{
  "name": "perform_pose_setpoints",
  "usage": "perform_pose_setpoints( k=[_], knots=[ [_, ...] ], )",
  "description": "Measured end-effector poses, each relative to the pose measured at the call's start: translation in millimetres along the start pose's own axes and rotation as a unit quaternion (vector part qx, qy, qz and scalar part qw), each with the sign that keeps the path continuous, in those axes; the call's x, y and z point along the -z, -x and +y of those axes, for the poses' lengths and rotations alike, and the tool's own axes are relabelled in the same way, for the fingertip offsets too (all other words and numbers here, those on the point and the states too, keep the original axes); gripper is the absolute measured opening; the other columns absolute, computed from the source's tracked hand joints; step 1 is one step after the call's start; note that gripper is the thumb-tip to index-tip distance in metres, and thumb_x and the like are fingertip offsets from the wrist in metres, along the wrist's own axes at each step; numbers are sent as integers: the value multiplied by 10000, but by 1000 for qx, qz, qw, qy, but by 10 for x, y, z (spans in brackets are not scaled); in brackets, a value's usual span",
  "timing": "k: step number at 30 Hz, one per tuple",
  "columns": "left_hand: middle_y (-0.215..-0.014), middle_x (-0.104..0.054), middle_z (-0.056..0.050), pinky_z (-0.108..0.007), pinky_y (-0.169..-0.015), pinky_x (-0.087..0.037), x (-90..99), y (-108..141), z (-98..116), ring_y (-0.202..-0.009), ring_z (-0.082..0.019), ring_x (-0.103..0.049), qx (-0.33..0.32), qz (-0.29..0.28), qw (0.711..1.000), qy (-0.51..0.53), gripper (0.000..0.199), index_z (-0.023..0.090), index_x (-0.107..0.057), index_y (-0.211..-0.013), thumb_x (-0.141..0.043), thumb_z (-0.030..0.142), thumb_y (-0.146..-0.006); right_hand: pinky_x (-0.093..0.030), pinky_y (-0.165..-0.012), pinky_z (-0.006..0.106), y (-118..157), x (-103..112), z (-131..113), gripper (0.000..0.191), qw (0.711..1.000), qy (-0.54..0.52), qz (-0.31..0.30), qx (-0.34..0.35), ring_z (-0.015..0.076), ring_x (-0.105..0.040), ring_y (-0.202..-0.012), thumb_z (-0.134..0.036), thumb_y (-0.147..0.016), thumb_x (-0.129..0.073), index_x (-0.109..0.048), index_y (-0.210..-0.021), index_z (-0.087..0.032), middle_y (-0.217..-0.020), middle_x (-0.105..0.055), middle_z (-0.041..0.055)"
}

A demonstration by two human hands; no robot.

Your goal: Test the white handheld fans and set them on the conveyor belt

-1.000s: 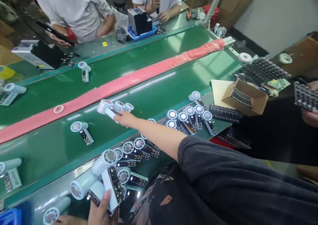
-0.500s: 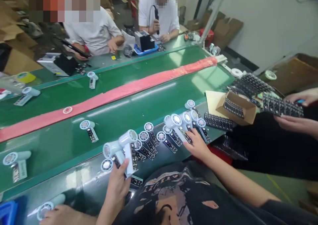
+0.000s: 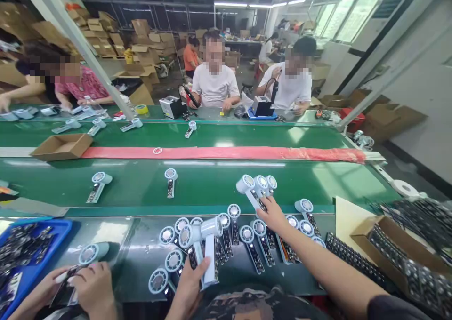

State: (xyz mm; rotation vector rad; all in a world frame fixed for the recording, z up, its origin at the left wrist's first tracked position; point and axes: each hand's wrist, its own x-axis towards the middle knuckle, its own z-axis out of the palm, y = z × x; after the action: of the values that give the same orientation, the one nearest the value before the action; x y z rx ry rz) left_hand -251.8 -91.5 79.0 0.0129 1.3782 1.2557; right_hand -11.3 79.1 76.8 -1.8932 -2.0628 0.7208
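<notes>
Two light-blue handheld fans (image 3: pixel 211 252) are gripped in my left hand (image 3: pixel 190 280), low at the centre, with the thumb across a handle. My right hand (image 3: pixel 273 215) is stretched out over the near edge of the green belt (image 3: pixel 212 188), its fingers closed on a cluster of light-blue fans (image 3: pixel 250 188) whose round heads point up. Between and around my hands, several fans with bare circuit boards (image 3: pixel 251 252) lie on the near worktop (image 3: pixel 130 263). More of them sit under my right forearm.
A co-worker's hands hold a fan (image 3: pixel 93 252) at lower left, beside a blue tray (image 3: pixel 60 230). At right stand a cardboard box (image 3: pixel 416 235) and black board strips. A pink strip (image 3: pixel 212 153) divides the belt; people sit beyond it.
The view has tilted up and swung left. My right hand has moved forward from the row of fans to over the belt, holding a cluster of fans. My left hand still holds its fans.
</notes>
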Motion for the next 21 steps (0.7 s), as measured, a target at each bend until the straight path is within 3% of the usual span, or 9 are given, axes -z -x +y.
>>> perform_pose_setpoints(
  k=[4, 7, 11, 14, 17, 21],
  knots=[
    [-824, -782, -88, -461, -832, -624, 193, -28, 5, -844, -345, -773, -10, 49, 999, -21, 646, 206, -658, -999, -1009, 368, -483, -500, -972, 448, -734, -27, -337, 372, 1000, 14, 17, 5, 325, -645, -1068, -261, -843, -546, -708, -1167, -180, -1187, -609, 163],
    [-826, -778, -105, -459, -849, -615, 332, 38, 54, -873, -359, -763, -34, 93, 994, -47, 601, 185, -680, -954, -1002, 347, -473, -485, -1012, 454, -880, -108, -498, 411, 1000, 13, 8, 17, 335, -610, -1147, -276, -862, -533, -683, -1232, -177, -1262, -583, 171],
    [-935, -788, -102, -392, -820, -615, 380, 238, 192, -870, -309, -756, -54, 130, 990, -31, 706, 162, -679, -1014, -1006, 348, -416, -426, -1107, 449, -525, -179, -438, 480, 997, -1, -38, 64, 336, -518, -1270, -329, -863, -535, -643, -1300, -160, -1325, -534, 174],
    [-910, -787, -67, -310, -691, -611, 395, 329, 343, -746, -235, -744, -61, 149, 986, 39, 782, 166, -654, -994, -1019, 381, -337, -433, -1105, 501, -114, -125, -207, 486, 981, -34, -80, 173, 365, -518, -1253, -409, -831, -573, -677, -1238, -165, -1242, -559, 171],
    [-824, -775, -12, -242, -609, -582, 466, 414, 459, -662, -175, -714, -99, 183, 975, 79, 809, 175, -647, -976, -1030, 336, -281, -461, -1090, 516, 277, 1, 53, 486, 940, -80, -192, 269, 363, -537, -1251, -497, -885, -553, -676, -1247, -197, -1279, -569, 161],
    [-839, -782, -5, -252, -614, -592, 568, 597, 397, -676, -174, -715, -159, 197, 962, 106, 864, 207, -673, -1084, -1035, 310, -306, -498, -1074, 474, 683, 107, 303, 552, 882, -115, -340, 307, 337, -566, -1262, -572, -950, -495, -627, -1320, -184, -1345, -565, 174]
  ],
)
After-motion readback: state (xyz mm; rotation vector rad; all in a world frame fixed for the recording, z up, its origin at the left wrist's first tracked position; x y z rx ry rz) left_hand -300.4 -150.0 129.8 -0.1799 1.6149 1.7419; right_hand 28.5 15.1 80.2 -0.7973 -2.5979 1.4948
